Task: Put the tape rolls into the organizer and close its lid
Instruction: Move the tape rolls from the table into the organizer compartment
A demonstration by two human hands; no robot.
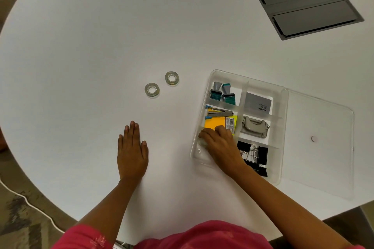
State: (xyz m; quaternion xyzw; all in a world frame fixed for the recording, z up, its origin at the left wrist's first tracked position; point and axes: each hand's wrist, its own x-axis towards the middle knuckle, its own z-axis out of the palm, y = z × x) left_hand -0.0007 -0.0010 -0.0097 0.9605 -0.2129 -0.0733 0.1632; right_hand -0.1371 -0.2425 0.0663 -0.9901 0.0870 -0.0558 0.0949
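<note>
Two clear tape rolls lie flat on the white table, one (152,90) nearer me and one (171,78) just beyond it to the right. The clear plastic organizer (284,133) sits to their right, its flat lid (321,147) swung open on the right side. My right hand (219,145) is down in the organizer's near-left compartment, fingers curled over a small clear roll (202,144) that is mostly hidden. My left hand (132,152) rests flat on the table, palm down, holding nothing, a short way in front of the two loose rolls.
Other compartments hold stamps (222,94), a stapler (217,113) with orange sticky notes (214,122), a grey card (257,103), a hole punch (254,126) and black binder clips (255,156). A grey cable hatch (307,5) is set into the table at the far right.
</note>
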